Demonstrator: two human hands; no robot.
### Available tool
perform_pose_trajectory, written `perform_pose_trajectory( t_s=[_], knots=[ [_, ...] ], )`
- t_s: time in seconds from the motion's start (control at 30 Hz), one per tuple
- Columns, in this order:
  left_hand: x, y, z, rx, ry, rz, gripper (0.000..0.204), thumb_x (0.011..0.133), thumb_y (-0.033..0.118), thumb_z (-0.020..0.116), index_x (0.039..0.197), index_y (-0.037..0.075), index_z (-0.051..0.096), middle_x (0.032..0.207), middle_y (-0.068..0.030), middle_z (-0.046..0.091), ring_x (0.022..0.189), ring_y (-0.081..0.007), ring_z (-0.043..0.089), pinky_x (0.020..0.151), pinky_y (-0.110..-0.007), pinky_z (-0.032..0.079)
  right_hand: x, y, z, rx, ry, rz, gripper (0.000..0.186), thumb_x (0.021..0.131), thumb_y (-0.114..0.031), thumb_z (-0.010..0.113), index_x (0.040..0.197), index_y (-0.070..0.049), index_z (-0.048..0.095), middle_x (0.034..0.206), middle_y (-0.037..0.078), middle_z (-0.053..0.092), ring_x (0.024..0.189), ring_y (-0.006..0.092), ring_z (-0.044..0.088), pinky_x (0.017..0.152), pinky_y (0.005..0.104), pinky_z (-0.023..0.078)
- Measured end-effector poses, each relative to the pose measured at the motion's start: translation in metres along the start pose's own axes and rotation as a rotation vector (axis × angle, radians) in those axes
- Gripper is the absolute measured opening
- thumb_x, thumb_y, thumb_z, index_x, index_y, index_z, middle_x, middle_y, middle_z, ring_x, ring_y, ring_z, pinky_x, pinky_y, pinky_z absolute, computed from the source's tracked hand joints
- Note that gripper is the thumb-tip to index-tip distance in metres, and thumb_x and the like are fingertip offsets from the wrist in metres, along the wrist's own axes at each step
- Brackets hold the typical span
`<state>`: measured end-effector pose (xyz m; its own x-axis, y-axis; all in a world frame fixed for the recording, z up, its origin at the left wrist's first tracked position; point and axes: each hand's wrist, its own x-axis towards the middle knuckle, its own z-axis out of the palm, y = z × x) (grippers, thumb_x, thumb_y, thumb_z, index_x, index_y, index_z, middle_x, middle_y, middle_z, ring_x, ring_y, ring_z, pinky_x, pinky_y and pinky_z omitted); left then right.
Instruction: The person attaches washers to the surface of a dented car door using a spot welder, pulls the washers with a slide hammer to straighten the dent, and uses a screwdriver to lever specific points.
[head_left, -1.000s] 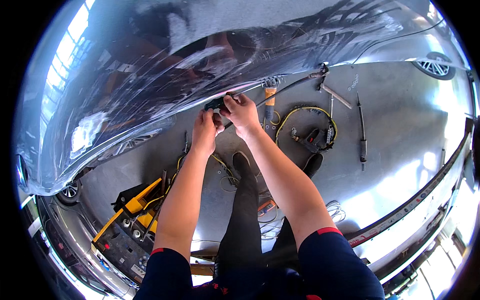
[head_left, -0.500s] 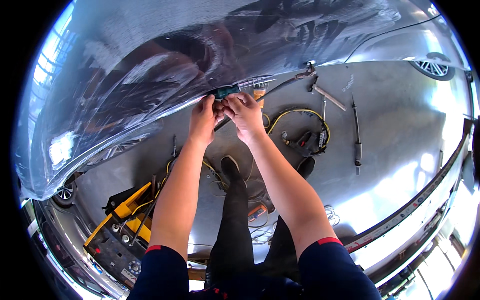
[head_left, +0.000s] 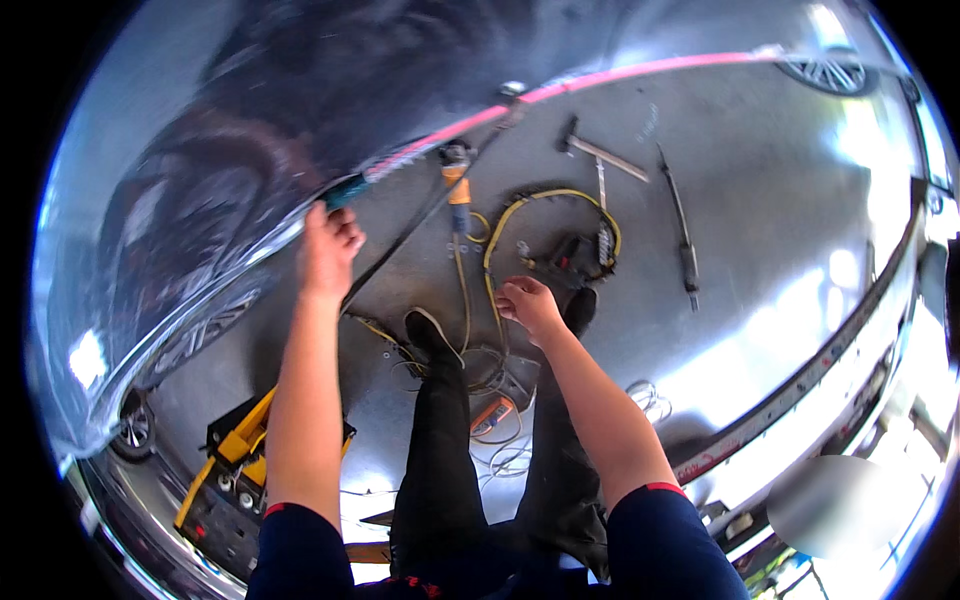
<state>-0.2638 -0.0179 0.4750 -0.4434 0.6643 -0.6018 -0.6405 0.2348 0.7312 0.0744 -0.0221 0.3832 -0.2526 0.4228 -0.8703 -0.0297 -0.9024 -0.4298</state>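
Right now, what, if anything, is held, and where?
The left hand is at the left end of the green piece, grip unclear; nothing shows in the right hand.

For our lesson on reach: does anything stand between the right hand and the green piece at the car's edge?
A long dark bar crosses between right hand and green piece in view; its height is unclear.

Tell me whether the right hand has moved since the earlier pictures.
Yes. Against the yellow hose, the right hand has moved right and back, away from the car body.
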Motion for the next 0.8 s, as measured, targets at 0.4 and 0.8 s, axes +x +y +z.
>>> perform_pose_trajectory(
  t_s=[0.4, 0.8],
  knots=[
    [-0.080, -0.165, -0.025, 0.541, 0.159, -0.521, 0.030, 0.097, 0.037, 0.054, 0.107, 0.010, 0.064, 0.079, -0.0034, 0.058, 0.060, -0.0115, 0.048, 0.055, -0.026, 0.038, 0.044, 0.109, -0.306, -0.869, 0.465, 0.033, 0.037, 0.087, -0.019, 0.066, 0.121, -0.004, 0.065, 0.095, 0.017, 0.071, 0.083, 0.0283, 0.070, 0.076, 0.0381, 0.056],
    [-0.251, -0.429, 0.059, 0.970, -0.231, -1.139, 0.028, 0.104, 0.020, 0.048, 0.120, 0.002, 0.060, 0.092, -0.0081, 0.066, 0.080, -0.0132, 0.062, 0.075, -0.028, 0.052, 0.261, -0.061, -0.601, -1.530, 0.907, -0.464, 0.080, 0.083, -0.020, 0.067, 0.150, 0.002, 0.030, 0.149, 0.029, 0.039, 0.141, 0.0427, 0.036, 0.117, 0.0456, 0.032]
  ],
)
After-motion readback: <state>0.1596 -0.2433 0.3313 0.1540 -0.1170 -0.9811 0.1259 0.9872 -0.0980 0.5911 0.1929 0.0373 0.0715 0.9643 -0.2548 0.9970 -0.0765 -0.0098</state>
